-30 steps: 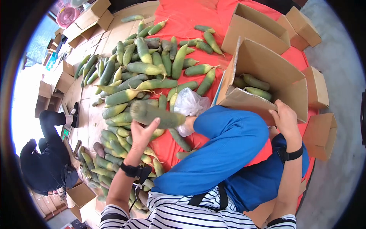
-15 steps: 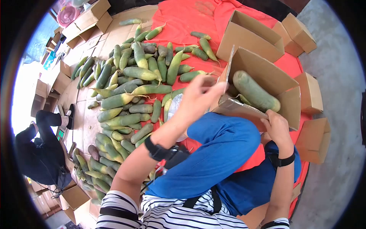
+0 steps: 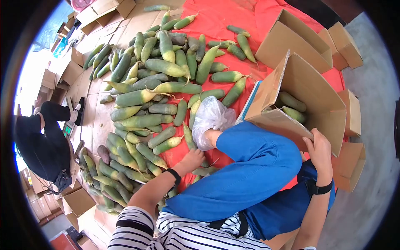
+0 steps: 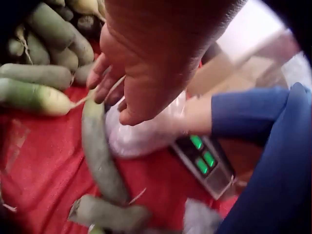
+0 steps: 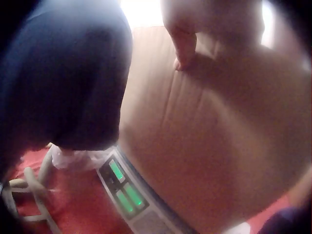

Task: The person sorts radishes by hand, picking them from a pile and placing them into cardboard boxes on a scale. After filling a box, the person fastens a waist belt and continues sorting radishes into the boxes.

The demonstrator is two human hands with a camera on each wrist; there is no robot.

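Left hand (image 3: 193, 159) low over red cloth (image 3: 260, 37), near long radish (image 4: 100, 151) and bagged foot (image 3: 212, 118). Its fingers loose, bent a bit, small gaps, holding nothing that shows. Right hand (image 3: 321, 152) holds top edge of big box (image 3: 279, 121), thumb on outside. Radishes (image 3: 292, 102) lie inside box; lots more in heap (image 3: 164, 66) past left hand. Scale (image 5: 127, 190), green numbers lit, just beside box.

Matt brown cardboard of the open box (image 3: 314, 100) — crinkled, glossy plastic of the bag (image 3: 213, 118) — red cloth, softly wrinkled (image 3: 275, 16).
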